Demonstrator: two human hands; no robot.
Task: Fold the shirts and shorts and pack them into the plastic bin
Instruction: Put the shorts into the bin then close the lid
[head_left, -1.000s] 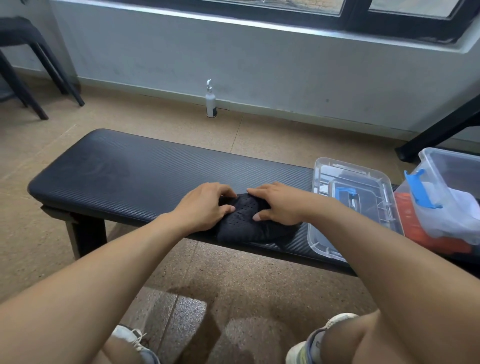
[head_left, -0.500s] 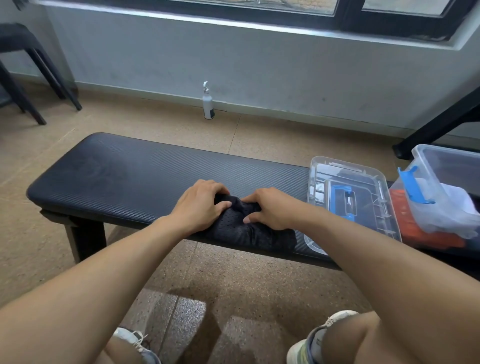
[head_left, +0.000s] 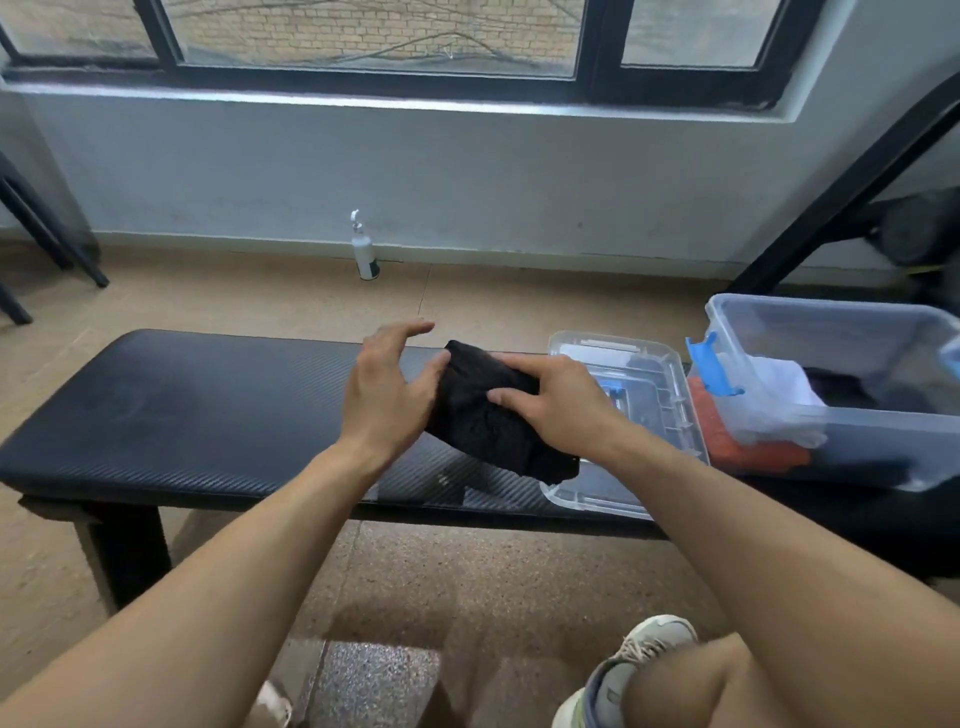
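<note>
Folded black garment (head_left: 493, 415) now lifted off the desk (head_left: 208, 405), right hand (head_left: 550, 405) gripping, left hand (head_left: 384, 389) open beside it; ready for the plastic bin (head_left: 831, 332).

readable text: none | white pump bottle (head_left: 364, 252) on the floor by the wall, upper middle of the frame: dark label band, too small to read | clear plastic lid (head_left: 641, 364) with blue part, right of centre: no lettering can be made out
</note>
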